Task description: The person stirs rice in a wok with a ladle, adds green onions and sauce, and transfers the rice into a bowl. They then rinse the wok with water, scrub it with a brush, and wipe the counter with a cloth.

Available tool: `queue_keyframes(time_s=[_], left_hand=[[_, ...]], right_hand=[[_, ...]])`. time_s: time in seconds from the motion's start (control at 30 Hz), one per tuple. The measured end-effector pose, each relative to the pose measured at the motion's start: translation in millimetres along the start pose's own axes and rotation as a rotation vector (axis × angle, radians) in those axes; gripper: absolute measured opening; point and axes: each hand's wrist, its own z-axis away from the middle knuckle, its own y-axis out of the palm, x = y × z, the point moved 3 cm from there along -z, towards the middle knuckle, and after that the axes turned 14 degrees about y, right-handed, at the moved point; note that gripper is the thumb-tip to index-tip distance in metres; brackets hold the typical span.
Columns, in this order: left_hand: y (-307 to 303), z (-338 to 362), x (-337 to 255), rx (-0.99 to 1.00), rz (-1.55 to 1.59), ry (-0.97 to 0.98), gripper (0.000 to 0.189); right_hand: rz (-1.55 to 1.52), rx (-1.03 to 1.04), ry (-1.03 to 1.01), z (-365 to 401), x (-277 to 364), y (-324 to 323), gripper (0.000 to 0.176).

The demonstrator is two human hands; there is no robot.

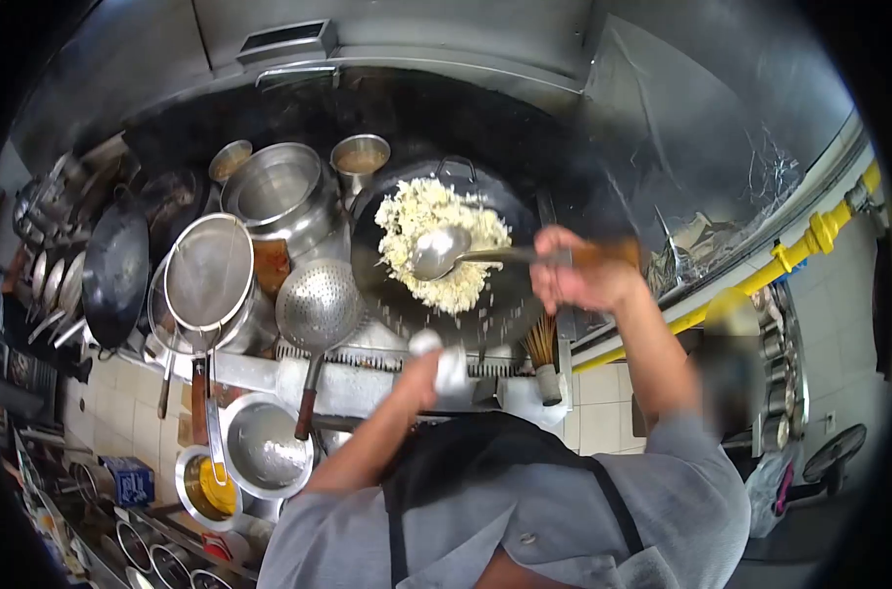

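My right hand (588, 275) is closed round the handle of a metal ladle (441, 252). The ladle's bowl rests on or just over pale rice with yellowish bits (407, 221) in a dark wok (392, 309). Grains are scattered down the wok's near side, and some look airborne. At the wok's near edge, my left hand (423, 381) is closed on a bunched white cloth (450, 368), slightly blurred. Whether the wok's rim is inside the cloth is hidden.
Left of the wok lie a perforated skimmer (318, 302), a fine-mesh strainer (210, 270) and a steel pot (279, 187). A steel bowl (267, 447) stands nearer me. A bamboo brush (542, 348) is right of the wok, and a yellow pipe (750, 285) runs along the right wall.
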Motion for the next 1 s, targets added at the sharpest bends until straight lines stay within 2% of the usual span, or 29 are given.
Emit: queue_keyframes(time_s=[0.03, 0.07, 0.13, 0.17, 0.2, 0.27, 0.3, 0.33, 0.4, 0.43, 0.47, 0.5, 0.53, 0.57, 0.6, 0.67, 0.7, 0.73, 0.77, 0.8, 0.83, 0.87, 0.9, 0.93, 0.97, 1.0], left_hand=[[7, -23, -14, 0.035, 0.042, 0.065, 0.024], [-5, -68, -3, 0.149, 0.105, 0.125, 0.022], [34, -27, -23, 0.067, 0.028, 0.023, 0.022], [48, -9, -31, 0.075, 0.091, -0.007, 0.021], [53, 2, -33, 0.077, 0.155, -0.043, 0.020], [38, -23, -13, 0.059, 0.202, -0.058, 0.020], [14, -44, 7, 0.036, 0.090, 0.104, 0.021], [-2, -52, 12, 0.024, -0.038, 0.270, 0.021], [-19, 4, 19, -0.109, -0.283, 0.108, 0.026], [-30, 31, 24, -0.009, -0.017, 0.224, 0.026], [-27, 50, 15, 0.008, 0.054, 0.289, 0.023], [-24, 45, 9, 0.019, 0.005, 0.235, 0.021], [-20, 45, 11, 0.019, -0.030, 0.163, 0.019], [-3, 22, 0, 0.006, -0.051, 0.016, 0.015], [11, -5, -12, 0.026, 0.023, -0.009, 0.016], [15, -59, -3, 0.094, 0.084, 0.178, 0.022], [16, -57, -1, 0.044, 0.057, 0.198, 0.022], [13, -43, 11, -0.015, 0.031, 0.202, 0.023], [0, -21, 20, -0.026, 0.049, 0.092, 0.025], [-1, 20, 12, -0.030, 0.002, 0.122, 0.026], [-47, 3, 41, 0.114, 0.025, 0.068, 0.025], [-1, 74, -15, 0.122, 0.015, 0.187, 0.023], [-6, 50, -7, 0.128, -0.041, 0.128, 0.022], [-12, 31, 6, 0.127, -0.088, 0.063, 0.022], [13, 20, -13, 0.015, 0.080, -0.064, 0.021], [17, -9, -24, 0.087, 0.069, 0.018, 0.021]], right_hand=[[0.481, -0.330, 0.027, -9, 19, 5, 0.028], [0.959, -0.658, 0.044, -16, 37, 13, 0.028], [0.738, -0.733, -0.124, -40, 54, -13, 0.026], [0.763, -0.721, -0.343, -42, 58, -12, 0.025], [0.411, -0.603, -0.587, -48, 53, 12, 0.018], [0.139, -0.517, -0.702, -64, 36, -1, 0.024], [0.071, -0.727, -0.797, -93, 28, -33, 0.029], [0.077, -0.712, -0.849, -100, 38, -52, 0.026], [0.121, -0.747, -0.871, -79, 80, -41, 0.026], [0.062, -0.620, -0.860, -55, 96, -47, 0.026], [0.003, -0.484, -0.854, -35, 111, -47, 0.027], [-0.053, -0.648, -0.972, -21, 108, -21, 0.028], [-0.056, -0.599, -0.977, -13, 101, -17, 0.024], [-0.045, -0.706, -0.988, -24, 78, -15, 0.022], [-0.034, -0.809, -1.013, -45, 53, -15, 0.021], [0.107, -0.835, -1.001, -87, 8, -42, 0.018], [0.116, -0.830, -1.010, -86, 19, -45, 0.018], [0.037, -0.816, -1.013, -83, 30, -50, 0.020], [-0.044, -0.800, -1.014, -77, 40, -55, 0.023], [-0.067, -0.736, -0.995, -60, 58, -49, 0.023], [-0.083, -0.636, -0.954, -38, 69, -43, 0.024], [-0.099, -0.535, -0.916, -26, 70, -36, 0.024], [-0.097, -0.535, -0.911, -27, 58, -33, 0.024], [-0.011, -0.620, -0.957, -30, 40, -29, 0.025], [0.078, -0.699, -1.012, -38, 27, -27, 0.027], [-0.019, -0.725, -0.945, -54, 14, -36, 0.026]])
